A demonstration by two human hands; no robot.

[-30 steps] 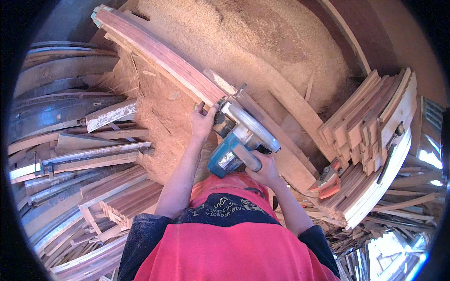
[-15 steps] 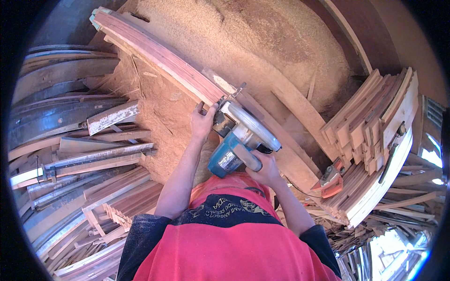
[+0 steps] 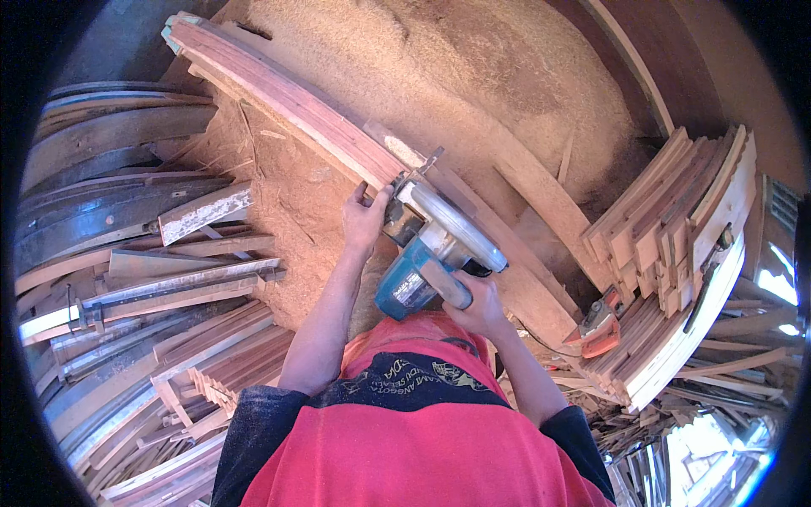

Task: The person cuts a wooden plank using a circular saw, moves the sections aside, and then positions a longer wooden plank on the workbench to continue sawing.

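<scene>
A teal and silver circular saw [image 3: 422, 283] rests at the near end of a long, reddish wooden board [image 3: 312, 122]. My right hand [image 3: 477, 306] is wrapped round the saw's rear handle. Beside the saw's front, my left hand [image 3: 365, 221] has its fingers curled against the board's near edge, the thumb close to the saw's base. The silver guard covers the blade, so the cutting edge is hidden. Under the saw, a second plank [image 3: 507, 228] runs on toward the lower right.
Sawdust [image 3: 507, 51] covers the ground ahead. Stacked boards [image 3: 676, 220] stand at the right, with an orange and silver power tool [image 3: 598, 325] beside them. Curved planks [image 3: 118, 211] and cut pieces [image 3: 245, 355] pile up on the left. A cord trails from the orange tool.
Both hands and the saw stay in nearly the same place on the board. The surroundings shift only slightly in the picture.
</scene>
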